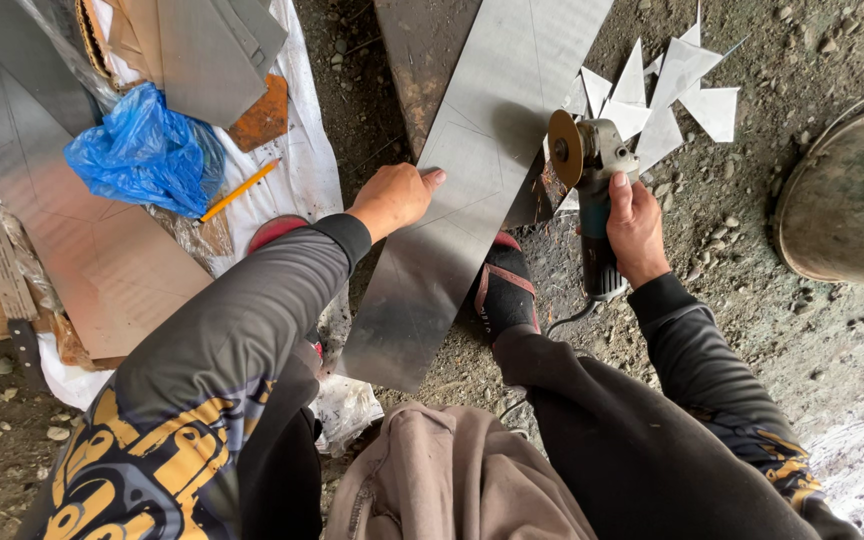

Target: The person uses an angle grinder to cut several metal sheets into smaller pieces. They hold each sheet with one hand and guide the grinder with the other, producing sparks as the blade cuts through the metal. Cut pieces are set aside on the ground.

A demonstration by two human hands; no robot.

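Head view, looking straight down at bare ground. Left hand (pixel 395 197) at centre frame, pressed flat on a long metal sheet (pixel 452 200), fingers loosely curled, gripping nothing. Sheet running diagonally from top centre down to lower centre, faint scribed lines across it. Right hand (pixel 636 228) right of centre, closed tight around the body of an angle grinder (pixel 592 190), cutting disc (pixel 564 148) up at the sheet's right edge, just touching or just beside it; cannot tell which. Foot in a dark sock and sandal (pixel 505 285) planted between sheet and grinder, against the sheet's right edge. Pile of cut metal triangles (pixel 667 100) at upper right, beyond the grinder. Blue plastic bag (pixel 142 150) at upper left, yellow pencil (pixel 240 188) just below and right of it on white sheeting. Round dirty bucket (pixel 852 200) at right edge.
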